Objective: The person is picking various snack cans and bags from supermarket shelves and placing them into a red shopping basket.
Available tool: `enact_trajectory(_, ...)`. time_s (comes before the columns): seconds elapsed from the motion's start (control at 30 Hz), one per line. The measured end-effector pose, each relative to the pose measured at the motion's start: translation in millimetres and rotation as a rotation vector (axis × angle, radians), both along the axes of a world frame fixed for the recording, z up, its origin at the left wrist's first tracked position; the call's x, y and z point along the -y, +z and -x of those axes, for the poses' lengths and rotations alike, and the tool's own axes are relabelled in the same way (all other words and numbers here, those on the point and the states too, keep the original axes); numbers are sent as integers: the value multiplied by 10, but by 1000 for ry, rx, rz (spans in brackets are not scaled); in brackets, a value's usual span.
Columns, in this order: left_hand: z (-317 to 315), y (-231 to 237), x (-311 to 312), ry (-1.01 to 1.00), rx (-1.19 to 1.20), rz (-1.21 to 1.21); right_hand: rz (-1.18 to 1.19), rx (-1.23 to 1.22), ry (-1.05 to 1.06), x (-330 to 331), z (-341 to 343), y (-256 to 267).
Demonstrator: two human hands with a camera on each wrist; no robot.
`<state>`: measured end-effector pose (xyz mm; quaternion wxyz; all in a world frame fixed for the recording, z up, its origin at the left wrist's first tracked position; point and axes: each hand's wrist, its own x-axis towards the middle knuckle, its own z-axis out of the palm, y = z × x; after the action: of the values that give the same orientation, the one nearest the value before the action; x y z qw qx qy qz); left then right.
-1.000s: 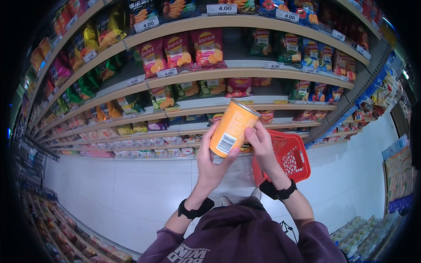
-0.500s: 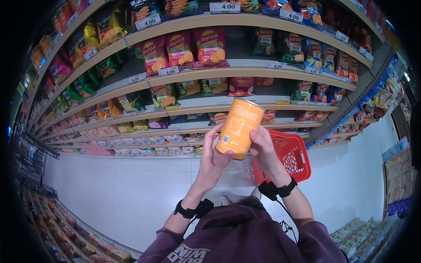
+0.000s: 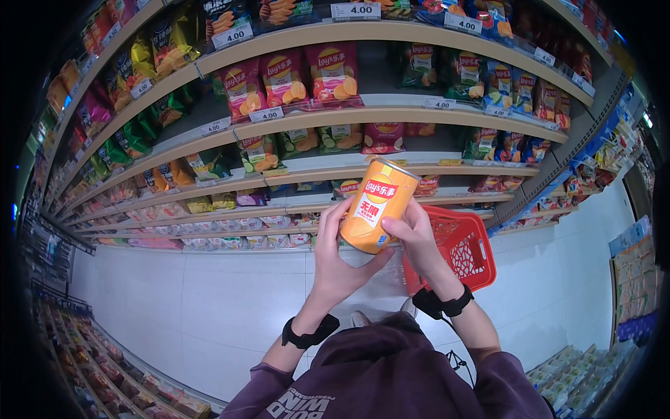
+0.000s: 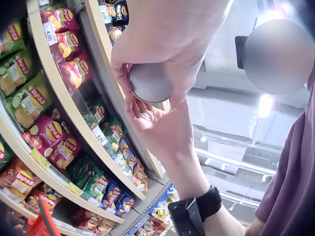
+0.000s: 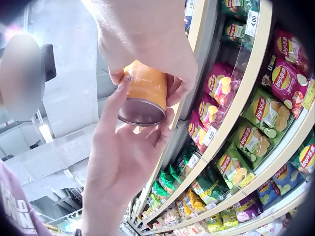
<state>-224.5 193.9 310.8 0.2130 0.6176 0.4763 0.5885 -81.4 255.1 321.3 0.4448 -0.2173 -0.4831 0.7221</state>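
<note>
An orange Lay's chip canister [image 3: 377, 207] is held up in front of the chest, tilted, its red logo and front label facing the head camera. My left hand [image 3: 333, 255] grips its lower left side, thumb beneath. From the right, my right hand [image 3: 419, 241] holds it with the thumb pressed on the front. In the left wrist view the canister's grey metal end [image 4: 149, 82] shows between both hands. The right wrist view shows its orange side [image 5: 147, 87] and round end, with fingers curled about it.
Shelves [image 3: 335, 113] of chip bags with price tags curve across the front. A red shopping basket [image 3: 490, 269] stands on the pale floor [image 3: 230, 300], right of the feet. More stocked shelves [image 3: 118, 363] line the lower left, and goods stand at the far right.
The canister has been turned in the hands: its barcode side, then a side of printed text, and now the logo front faces the head camera. Both hands stay around it.
</note>
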Motion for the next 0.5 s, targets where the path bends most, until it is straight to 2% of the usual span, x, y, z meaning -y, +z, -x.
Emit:
enact_trajectory(0.07, 22, -23, 4, -118, 180, 64, 2, 8, 18, -10, -32, -15)
enact_trajectory(0.17, 33, -42, 13, -134, 235, 99, -26, 33, 51, -29, -57, -47)
enact_trajectory(0.27, 92, -94, -46, -36, 48, 75, -37, 28, 43, -46, -53, -26)
enact_trajectory(0.37, 38, 27, 12, 211, -341, -71, -80, 86, -32, -46, 3, -57)
enact_trajectory(0.5, 9, 4, 13, 206, -394, -75, -59, 34, -103, -28, 32, -140)
